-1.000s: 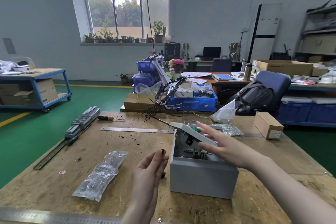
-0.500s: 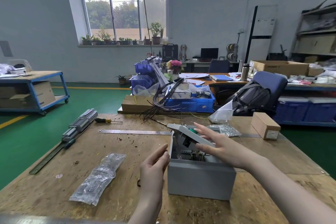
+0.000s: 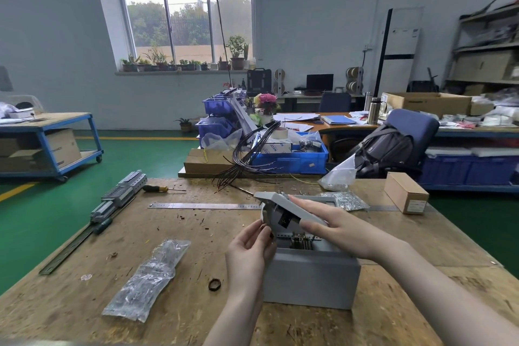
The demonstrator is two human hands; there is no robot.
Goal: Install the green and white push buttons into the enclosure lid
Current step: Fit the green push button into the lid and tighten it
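we are steadying the tilted enclosure lid (image 3: 292, 206) with our flat, open right hand (image 3: 341, 229) — left hand (image 3: 251, 247) pinching a small dark part, bringing it squarely under the lid — no forcing.

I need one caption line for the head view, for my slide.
Right hand steadies the tilted enclosure lid on the grey enclosure while left hand pinches a small part at its underside.

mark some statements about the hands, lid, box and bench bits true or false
1. The right hand lies flat on the tilted enclosure lid. True.
2. The left hand rests on the plastic bag. False: it is at the left edge of the grey enclosure, fingers pinching something small.
3. A dark ring lies on the bench. True.
4. The steel ruler lies on top of the lid. False: it lies on the bench.
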